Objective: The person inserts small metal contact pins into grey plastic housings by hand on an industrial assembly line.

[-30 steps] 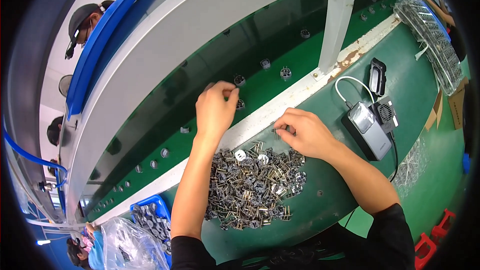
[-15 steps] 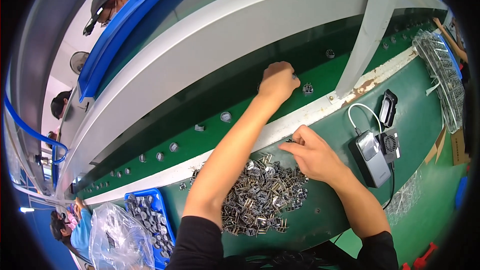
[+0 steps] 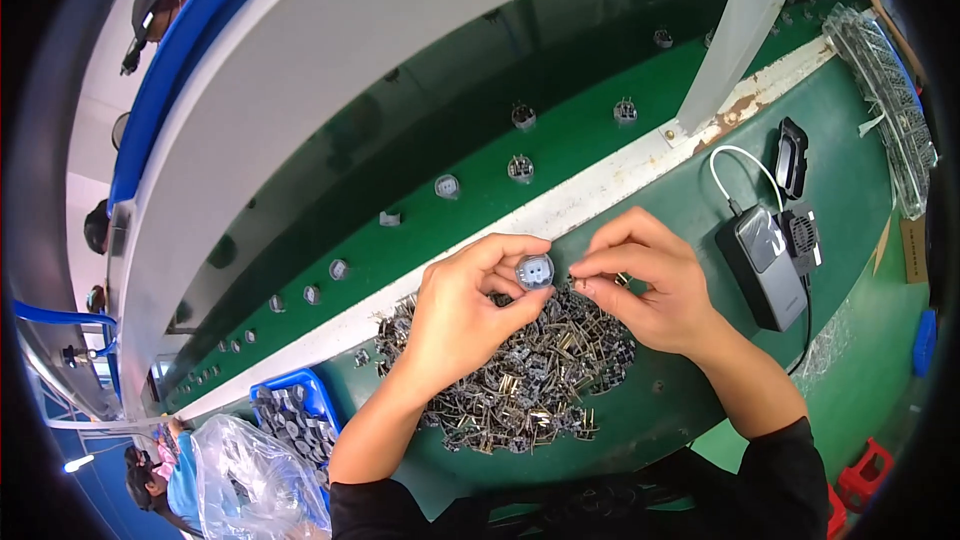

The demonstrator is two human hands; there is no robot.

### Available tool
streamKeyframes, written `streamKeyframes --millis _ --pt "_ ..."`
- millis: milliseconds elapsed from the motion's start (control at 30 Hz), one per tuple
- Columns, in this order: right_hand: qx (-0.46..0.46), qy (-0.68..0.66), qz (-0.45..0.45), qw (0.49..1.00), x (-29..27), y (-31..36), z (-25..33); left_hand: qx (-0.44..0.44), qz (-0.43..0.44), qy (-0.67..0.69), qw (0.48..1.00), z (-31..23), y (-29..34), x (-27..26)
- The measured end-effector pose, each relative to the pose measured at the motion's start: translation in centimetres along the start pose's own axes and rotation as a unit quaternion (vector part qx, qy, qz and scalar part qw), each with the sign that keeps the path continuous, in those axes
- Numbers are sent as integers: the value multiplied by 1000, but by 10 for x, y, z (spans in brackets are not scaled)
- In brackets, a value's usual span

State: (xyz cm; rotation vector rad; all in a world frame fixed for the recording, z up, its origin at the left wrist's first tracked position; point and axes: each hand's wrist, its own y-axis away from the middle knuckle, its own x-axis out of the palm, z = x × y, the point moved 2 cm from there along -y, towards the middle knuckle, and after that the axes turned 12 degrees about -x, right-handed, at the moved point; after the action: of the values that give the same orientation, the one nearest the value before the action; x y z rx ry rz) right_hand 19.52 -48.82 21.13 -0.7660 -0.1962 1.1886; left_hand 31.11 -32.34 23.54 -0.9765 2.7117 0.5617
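Between the fingertips and thumb of my left hand (image 3: 460, 300) is a round grey plug-socket insert (image 3: 535, 271), its two-holed face turned up. Close by on its right, my right hand (image 3: 650, 285) has its thumb and index finger pinched around a small part that is too tiny to name. Under both hands spreads a heap of small dark parts with metal pins (image 3: 520, 390), partly covered by my left wrist. Beyond the hands, a round piece with upright pins (image 3: 520, 169) lies on the green conveyor belt (image 3: 580, 155).
A white rail (image 3: 570, 202) parts belt and bench, with a slanted grey post (image 3: 740, 40) above. At right lie a power bank (image 3: 760, 270) and cable. At left are a blue tray (image 3: 318, 395) of grey pieces and a plastic bag (image 3: 250, 470). Other people work farther off.
My left hand has come back from the belt to above the heap and holds the round insert. A pinned piece now shows where that hand was. The view has shifted slightly.
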Motion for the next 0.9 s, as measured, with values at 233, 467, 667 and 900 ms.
streamKeyframes --millis 233,467,667,900 --pt "-33 32 -16 999 10 2 10 45 1 -70 997 -6 16 11" --pt "12 -37 -30 999 13 8 10 24 19 -9 999 4 18 19" --pt "21 -61 -62 996 18 13 9 11 20 30 999 5 21 22" --pt "-78 40 -30 996 12 9 5 25 51 78 995 3 15 12"
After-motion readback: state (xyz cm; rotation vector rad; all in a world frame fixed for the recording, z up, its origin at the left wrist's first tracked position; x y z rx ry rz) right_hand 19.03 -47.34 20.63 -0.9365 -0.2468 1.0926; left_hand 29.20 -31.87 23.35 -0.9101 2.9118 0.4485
